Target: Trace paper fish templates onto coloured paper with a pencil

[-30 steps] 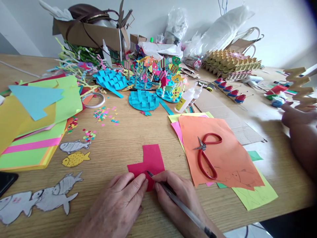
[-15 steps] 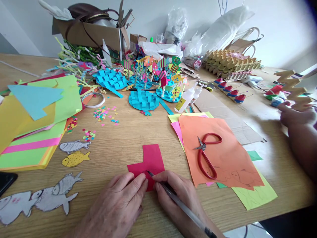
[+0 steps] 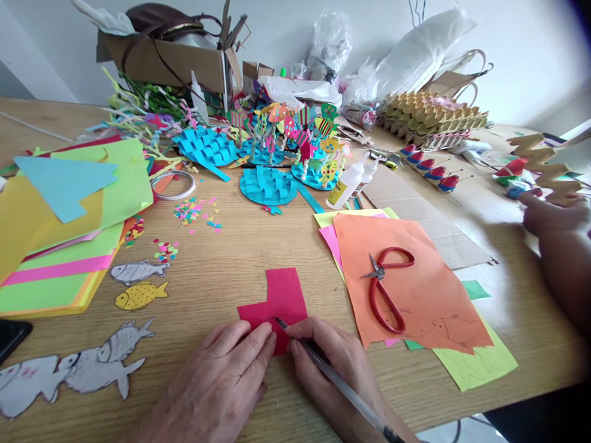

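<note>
Red paper, stepped outline: flat on table, partly under the left hand, fingers laid flat. Pen: pinched in right hand, long axis slanting forward-left, tip at the paper just beside the left fingertips. Scissors: to the right, on orange paper.

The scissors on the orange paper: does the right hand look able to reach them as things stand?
Probably yes: the scissors lie uncovered on the orange paper near the right hand, and nothing seems to block the way. However, that hand holds a pen, which may hinder a grip.
</note>
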### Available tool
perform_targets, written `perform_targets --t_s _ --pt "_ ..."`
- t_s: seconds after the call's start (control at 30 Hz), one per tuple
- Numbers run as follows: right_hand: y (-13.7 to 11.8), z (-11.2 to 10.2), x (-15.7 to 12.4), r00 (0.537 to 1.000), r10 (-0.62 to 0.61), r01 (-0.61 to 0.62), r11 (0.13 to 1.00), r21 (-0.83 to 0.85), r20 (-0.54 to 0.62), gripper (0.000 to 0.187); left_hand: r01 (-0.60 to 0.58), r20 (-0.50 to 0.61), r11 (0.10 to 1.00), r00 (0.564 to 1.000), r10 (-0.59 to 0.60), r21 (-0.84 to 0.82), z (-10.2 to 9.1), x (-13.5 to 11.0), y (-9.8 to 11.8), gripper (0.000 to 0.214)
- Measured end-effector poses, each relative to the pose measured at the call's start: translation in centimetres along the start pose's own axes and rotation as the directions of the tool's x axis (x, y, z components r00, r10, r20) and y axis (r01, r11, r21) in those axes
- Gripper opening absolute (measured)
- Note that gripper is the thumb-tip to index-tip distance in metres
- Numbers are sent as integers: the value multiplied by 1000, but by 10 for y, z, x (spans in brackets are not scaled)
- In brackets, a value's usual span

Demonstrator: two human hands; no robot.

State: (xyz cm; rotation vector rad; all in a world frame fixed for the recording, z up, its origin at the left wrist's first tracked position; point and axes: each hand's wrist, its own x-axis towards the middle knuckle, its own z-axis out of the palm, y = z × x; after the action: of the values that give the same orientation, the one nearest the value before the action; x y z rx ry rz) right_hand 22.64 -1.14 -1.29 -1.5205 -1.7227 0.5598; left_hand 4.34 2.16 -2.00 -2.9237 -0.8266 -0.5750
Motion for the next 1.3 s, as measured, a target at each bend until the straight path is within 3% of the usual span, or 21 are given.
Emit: perform_targets --t_s 0.43,0.6,0.83,1.3 --pt "-1 -2 -1 1000 14 -14 1000 2 -28 16 -13 -26 1000 1000 12 -19 -1 3 -1 36" --pt "1 -3 0 999 45 -45 999 27 11 15 -4 5 1000 1000 4 -22 0 3 -1 34" --pt "1 -2 0 1000 18 -18 999 41 5 16 -11 -70 1000 997 10 -16 1 7 1 36" --pt "0 -1 0 1000 16 -16 999 33 8 17 -2 -25 1000 1000 2 -28 2 4 0 34"
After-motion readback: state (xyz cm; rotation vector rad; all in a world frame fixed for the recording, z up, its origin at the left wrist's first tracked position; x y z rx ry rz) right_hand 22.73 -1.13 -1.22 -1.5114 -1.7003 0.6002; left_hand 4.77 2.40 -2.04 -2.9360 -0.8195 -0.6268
